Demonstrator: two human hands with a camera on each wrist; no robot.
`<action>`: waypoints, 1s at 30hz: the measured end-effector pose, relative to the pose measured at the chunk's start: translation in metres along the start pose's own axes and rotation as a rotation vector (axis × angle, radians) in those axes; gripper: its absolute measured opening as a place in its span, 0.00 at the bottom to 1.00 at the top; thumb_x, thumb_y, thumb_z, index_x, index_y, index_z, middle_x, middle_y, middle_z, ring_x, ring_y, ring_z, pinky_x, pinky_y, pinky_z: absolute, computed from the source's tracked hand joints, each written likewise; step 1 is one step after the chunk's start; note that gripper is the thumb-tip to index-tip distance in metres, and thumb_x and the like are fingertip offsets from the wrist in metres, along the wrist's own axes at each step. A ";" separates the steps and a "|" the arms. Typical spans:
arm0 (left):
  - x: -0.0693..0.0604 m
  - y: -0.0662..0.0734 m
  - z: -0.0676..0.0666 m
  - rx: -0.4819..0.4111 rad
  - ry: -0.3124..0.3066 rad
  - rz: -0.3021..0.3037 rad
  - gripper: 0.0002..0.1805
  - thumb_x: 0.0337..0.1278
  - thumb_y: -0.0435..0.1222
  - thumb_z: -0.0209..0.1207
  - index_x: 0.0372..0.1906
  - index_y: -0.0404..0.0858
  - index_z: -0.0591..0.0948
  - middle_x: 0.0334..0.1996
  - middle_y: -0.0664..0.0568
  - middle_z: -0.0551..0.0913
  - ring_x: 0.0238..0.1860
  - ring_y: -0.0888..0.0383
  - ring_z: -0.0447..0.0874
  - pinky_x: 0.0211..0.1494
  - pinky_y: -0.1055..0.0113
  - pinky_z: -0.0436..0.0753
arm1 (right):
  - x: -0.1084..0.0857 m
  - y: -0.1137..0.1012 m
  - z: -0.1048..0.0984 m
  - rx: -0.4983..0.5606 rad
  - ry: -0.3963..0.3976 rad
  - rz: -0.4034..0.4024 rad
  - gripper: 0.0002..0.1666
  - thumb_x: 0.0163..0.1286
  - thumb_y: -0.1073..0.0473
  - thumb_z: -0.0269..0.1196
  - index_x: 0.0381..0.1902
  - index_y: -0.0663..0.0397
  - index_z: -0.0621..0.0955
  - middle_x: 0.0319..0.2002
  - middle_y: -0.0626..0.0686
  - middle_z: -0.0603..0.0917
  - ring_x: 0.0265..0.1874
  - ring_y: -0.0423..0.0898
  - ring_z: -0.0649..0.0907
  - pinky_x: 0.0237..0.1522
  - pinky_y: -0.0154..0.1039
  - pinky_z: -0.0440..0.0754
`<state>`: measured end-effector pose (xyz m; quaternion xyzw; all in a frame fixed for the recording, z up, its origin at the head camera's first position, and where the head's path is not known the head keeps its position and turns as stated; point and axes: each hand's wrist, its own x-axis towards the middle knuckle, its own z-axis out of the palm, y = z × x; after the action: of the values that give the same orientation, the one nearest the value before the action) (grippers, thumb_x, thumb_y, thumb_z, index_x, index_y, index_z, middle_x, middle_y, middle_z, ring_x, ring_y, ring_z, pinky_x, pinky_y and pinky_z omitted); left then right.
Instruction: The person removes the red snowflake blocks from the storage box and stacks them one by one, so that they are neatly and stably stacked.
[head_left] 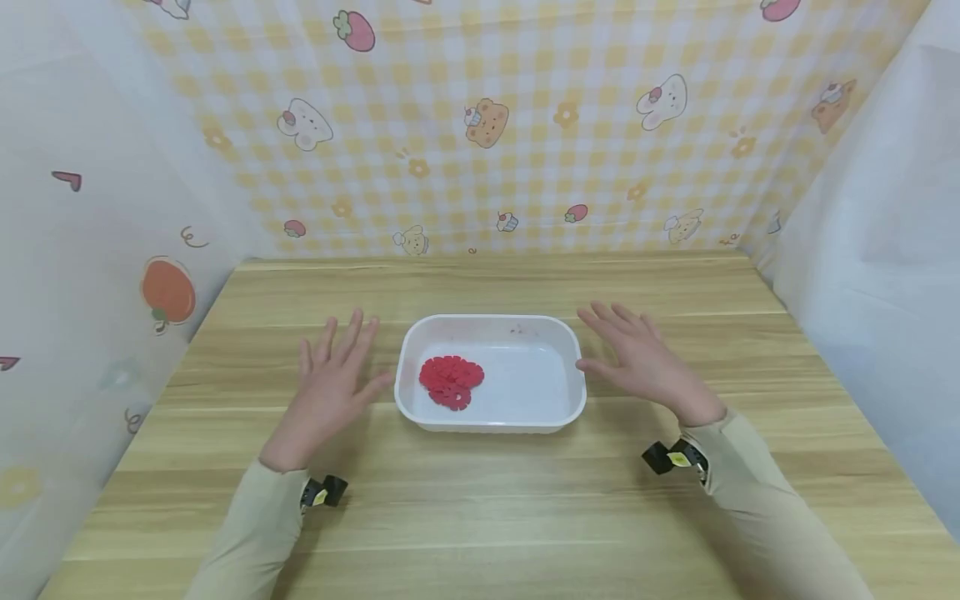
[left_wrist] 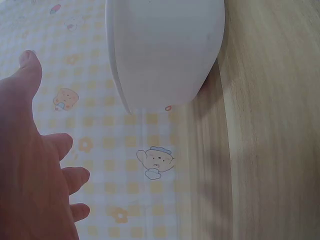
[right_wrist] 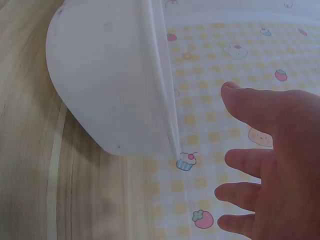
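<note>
The tray [head_left: 532, 387] is flanked by outspread left hand [head_left: 326, 396] and right hand [head_left: 647, 360]. Red discs [head_left: 450, 379] are heaped near its left edge.

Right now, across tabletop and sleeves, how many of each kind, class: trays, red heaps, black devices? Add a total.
White tray: 1
Red heap: 1 (its overlapping pieces can't be counted surely)
Black devices: 2
Total: 4
</note>
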<state>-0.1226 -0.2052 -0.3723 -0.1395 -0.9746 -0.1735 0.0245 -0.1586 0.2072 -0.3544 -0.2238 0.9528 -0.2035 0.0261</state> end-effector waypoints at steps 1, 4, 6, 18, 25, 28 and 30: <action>0.000 0.000 0.000 -0.003 -0.002 0.001 0.44 0.65 0.55 0.51 0.77 0.45 0.44 0.77 0.47 0.37 0.74 0.34 0.28 0.67 0.30 0.26 | 0.001 -0.001 0.001 0.002 -0.002 0.001 0.44 0.65 0.42 0.62 0.73 0.51 0.60 0.73 0.63 0.56 0.72 0.67 0.52 0.67 0.72 0.40; 0.001 0.001 0.002 -0.004 -0.008 0.001 0.44 0.65 0.54 0.52 0.77 0.47 0.44 0.77 0.48 0.37 0.74 0.34 0.28 0.67 0.31 0.26 | 0.002 -0.002 0.003 0.010 -0.010 0.005 0.44 0.65 0.44 0.63 0.73 0.51 0.60 0.74 0.62 0.56 0.72 0.67 0.51 0.67 0.72 0.39; 0.001 0.001 0.004 -0.006 -0.012 0.006 0.45 0.64 0.54 0.53 0.77 0.47 0.43 0.77 0.47 0.37 0.74 0.34 0.29 0.67 0.30 0.27 | 0.003 -0.002 0.004 0.007 -0.016 0.003 0.44 0.65 0.44 0.63 0.73 0.51 0.60 0.74 0.62 0.55 0.72 0.67 0.51 0.67 0.71 0.39; 0.005 0.006 0.019 -0.045 -0.067 0.035 0.47 0.60 0.56 0.56 0.77 0.47 0.46 0.77 0.47 0.43 0.74 0.34 0.30 0.68 0.29 0.31 | 0.012 -0.011 0.007 0.013 -0.005 -0.021 0.42 0.65 0.46 0.63 0.72 0.51 0.62 0.73 0.62 0.56 0.72 0.66 0.52 0.68 0.70 0.41; 0.007 0.013 0.029 -0.045 -0.121 -0.001 0.57 0.49 0.59 0.64 0.76 0.43 0.47 0.77 0.48 0.43 0.75 0.37 0.30 0.69 0.31 0.32 | 0.022 -0.018 0.006 0.003 0.015 -0.075 0.37 0.64 0.48 0.64 0.67 0.56 0.69 0.67 0.62 0.69 0.68 0.62 0.63 0.68 0.63 0.52; 0.007 0.014 0.032 -0.040 -0.123 -0.006 0.59 0.45 0.59 0.66 0.76 0.42 0.47 0.77 0.48 0.44 0.75 0.36 0.33 0.70 0.31 0.35 | 0.026 -0.022 0.004 0.014 0.009 -0.077 0.34 0.64 0.48 0.65 0.65 0.57 0.72 0.64 0.61 0.73 0.65 0.61 0.67 0.67 0.61 0.57; 0.007 0.015 0.032 -0.030 -0.122 -0.002 0.60 0.44 0.59 0.67 0.76 0.41 0.47 0.77 0.47 0.45 0.75 0.36 0.35 0.70 0.31 0.37 | 0.028 -0.025 0.002 0.007 0.007 -0.082 0.32 0.64 0.49 0.65 0.62 0.58 0.74 0.62 0.62 0.75 0.63 0.61 0.69 0.65 0.61 0.61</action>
<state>-0.1255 -0.1785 -0.3971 -0.1492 -0.9717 -0.1795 -0.0375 -0.1725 0.1737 -0.3450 -0.2617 0.9423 -0.2083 0.0150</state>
